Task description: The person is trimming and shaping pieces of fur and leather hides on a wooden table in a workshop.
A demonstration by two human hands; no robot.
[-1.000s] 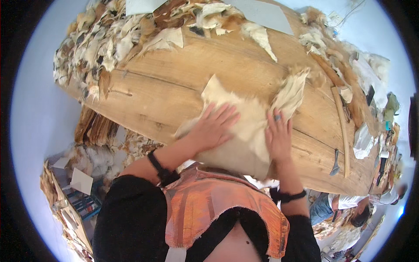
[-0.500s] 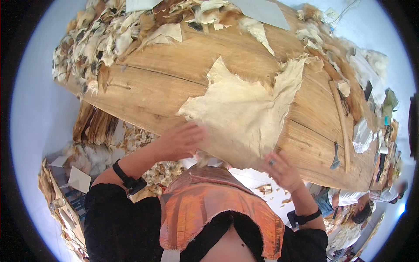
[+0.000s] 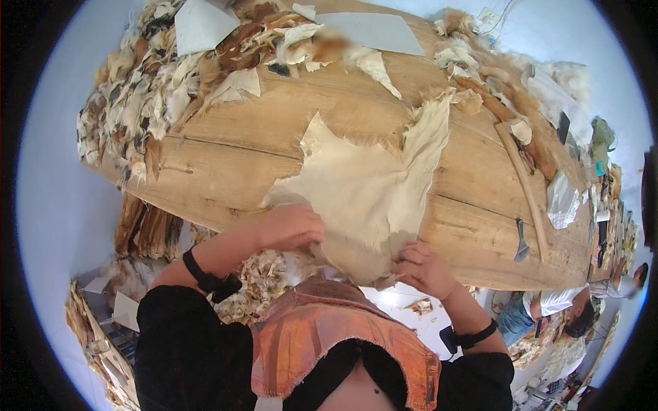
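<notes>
A pale animal pelt [image 3: 360,188] lies skin side up on the wooden table [image 3: 226,164], with tufts of fur showing along its edges. Its near end hangs a little over the table's front edge. My left hand [image 3: 296,227] is closed at the pelt's left side, fingers curled over its margin. On the opposite side, my right hand [image 3: 423,267] pinches the lower right edge between thumb and fingers. The left fingertips are partly hidden by the hand itself.
Fur scraps [image 3: 161,96] are heaped at the far left, below a white sheet [image 3: 205,27]. A wooden stick [image 3: 524,188] and a dark blade-like tool [image 3: 522,241] lie to the right. Brown pelts [image 3: 147,229] hang below the table at left. Another person [image 3: 548,308] is at lower right.
Both hands, apart and loose before, have closed on the pelt's edges. The pelt and table appear shifted slightly left and lower in view.
</notes>
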